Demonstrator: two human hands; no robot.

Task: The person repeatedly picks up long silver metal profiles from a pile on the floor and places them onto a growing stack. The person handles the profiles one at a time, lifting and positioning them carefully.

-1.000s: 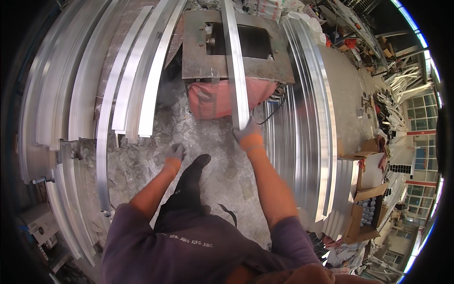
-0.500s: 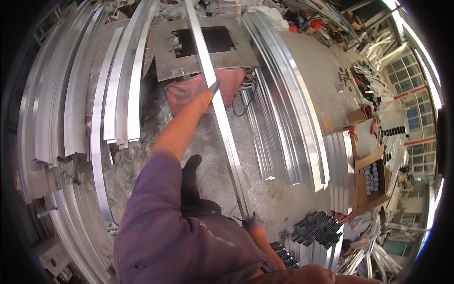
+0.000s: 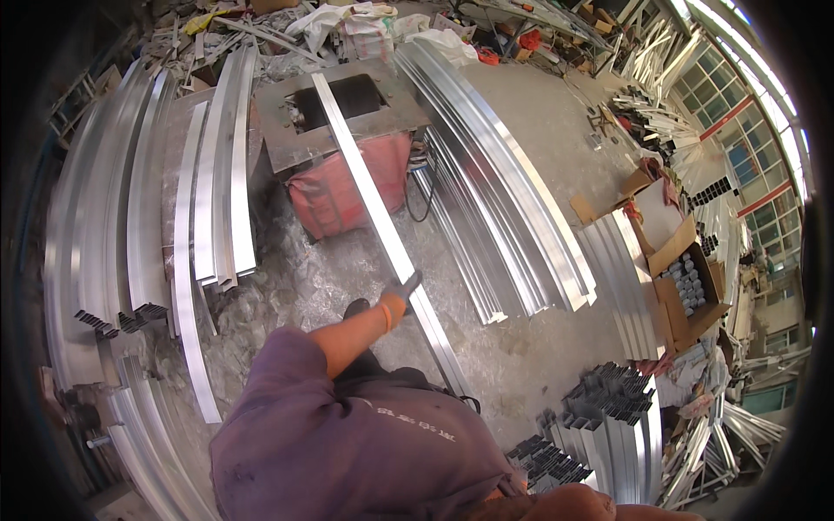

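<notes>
A long silvery aluminium profile (image 3: 371,201) runs slantwise from the machine with the square opening (image 3: 276,139) down to my body. My left hand (image 3: 405,293), in a dark glove, is closed round the profile's nearer half. The far end lies over the dark opening in the machine's metal top. The profile's near end drops out of sight by the hem of my purple shirt (image 3: 382,447). My right hand is hidden behind my body.
A red sack (image 3: 347,187) hangs under the machine top. Long profiles (image 3: 234,174) lie stacked on the left, with another stack (image 3: 512,174) on the right. Upright short profiles (image 3: 608,408) stand near right. Beyond them is an open cardboard box (image 3: 695,321) of small grey pieces.
The profile has come back toward me, and its far end now shows over the machine. My left hand has moved nearer my body. My right hand has gone out of sight.
</notes>
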